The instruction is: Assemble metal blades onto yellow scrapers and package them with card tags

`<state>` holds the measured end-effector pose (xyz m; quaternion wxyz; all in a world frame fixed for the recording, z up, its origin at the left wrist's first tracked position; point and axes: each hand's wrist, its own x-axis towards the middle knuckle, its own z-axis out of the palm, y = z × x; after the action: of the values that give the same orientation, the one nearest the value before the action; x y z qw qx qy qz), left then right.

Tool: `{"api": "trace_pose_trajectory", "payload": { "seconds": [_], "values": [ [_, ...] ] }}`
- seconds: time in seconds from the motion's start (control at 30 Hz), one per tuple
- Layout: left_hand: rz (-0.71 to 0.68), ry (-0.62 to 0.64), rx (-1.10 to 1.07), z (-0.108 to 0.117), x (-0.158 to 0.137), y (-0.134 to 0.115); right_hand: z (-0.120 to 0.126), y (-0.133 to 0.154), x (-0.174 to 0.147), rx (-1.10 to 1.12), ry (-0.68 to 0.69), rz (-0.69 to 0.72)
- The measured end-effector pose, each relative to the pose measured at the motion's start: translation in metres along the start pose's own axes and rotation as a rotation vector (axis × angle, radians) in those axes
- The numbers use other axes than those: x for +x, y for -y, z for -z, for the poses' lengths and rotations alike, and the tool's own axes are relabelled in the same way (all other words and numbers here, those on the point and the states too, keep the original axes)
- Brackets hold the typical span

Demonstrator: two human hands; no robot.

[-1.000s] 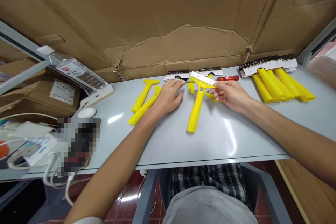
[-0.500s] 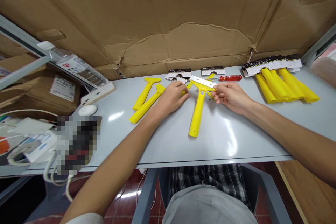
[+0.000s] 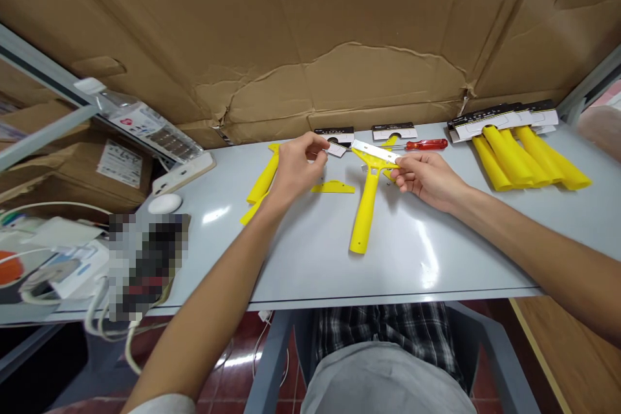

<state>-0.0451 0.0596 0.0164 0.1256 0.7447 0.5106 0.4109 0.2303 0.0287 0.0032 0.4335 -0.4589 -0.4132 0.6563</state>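
A yellow scraper (image 3: 365,207) with a flat metal blade (image 3: 376,151) across its head lies with its handle toward me. My right hand (image 3: 424,178) pinches the right end of the head and blade. My left hand (image 3: 303,165) hovers to the left, thumb and index finger apart, the index fingertip beside a small white piece (image 3: 336,150) in front of a black-and-white card (image 3: 339,134). Whether it touches that piece I cannot tell. Below these fingers lies a yellow strip (image 3: 334,187). Two more yellow handles (image 3: 264,181) are partly behind my left hand.
A red-handled screwdriver (image 3: 427,144) and another card (image 3: 394,131) lie at the back. Carded yellow scrapers (image 3: 528,158) are piled at right. At left are a power strip (image 3: 184,173), a white mouse (image 3: 165,204) and cables. Cardboard (image 3: 310,45) walls the rear.
My left hand has let go of the yellow strip, which now lies nearer me on the table, and has moved left and up toward the white piece. My right hand stays on the scraper.
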Motion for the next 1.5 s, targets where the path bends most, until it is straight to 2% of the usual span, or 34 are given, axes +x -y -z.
{"api": "trace_pose_trajectory", "payload": {
  "seconds": [0.1,0.23,0.3,0.37,0.57,0.7,0.87,1.03,1.23,1.33,1.4,1.5],
  "values": [
    [-0.01,0.165,0.079,0.012,0.001,-0.005,0.0,0.0,0.0,0.001,0.005,0.005],
    [-0.117,0.587,0.168,0.024,0.001,-0.009,-0.001,0.001,-0.001,-0.002,-0.002,-0.004],
    [-0.157,0.721,0.218,0.024,0.0,-0.008,-0.001,0.002,-0.002,-0.005,-0.004,-0.003],
    [-0.153,0.757,0.253,0.022,-0.001,-0.007,-0.001,0.002,-0.002,-0.004,-0.005,-0.001],
    [-0.157,0.738,0.252,0.015,-0.006,-0.011,-0.001,0.001,-0.001,0.015,-0.002,-0.021],
    [-0.191,0.728,0.299,0.018,-0.006,-0.016,-0.003,0.002,-0.004,0.019,-0.011,-0.033],
    [-0.237,0.793,0.35,0.026,-0.006,-0.015,-0.005,0.004,-0.006,0.017,-0.018,-0.043],
    [-0.213,0.766,0.404,0.027,-0.011,-0.015,-0.005,0.003,-0.005,0.013,-0.014,-0.042],
    [-0.229,0.608,0.425,0.022,-0.013,-0.017,-0.003,0.0,-0.004,-0.011,-0.001,-0.04],
    [-0.282,0.467,0.373,0.024,-0.01,-0.018,-0.002,0.0,-0.005,-0.023,0.011,-0.04],
    [-0.297,0.329,0.278,0.027,-0.007,-0.02,-0.003,0.0,-0.006,-0.022,0.022,-0.036],
    [-0.224,0.102,0.077,0.03,-0.005,-0.023,-0.005,-0.001,-0.008,-0.008,0.042,-0.038]
  ]
}}
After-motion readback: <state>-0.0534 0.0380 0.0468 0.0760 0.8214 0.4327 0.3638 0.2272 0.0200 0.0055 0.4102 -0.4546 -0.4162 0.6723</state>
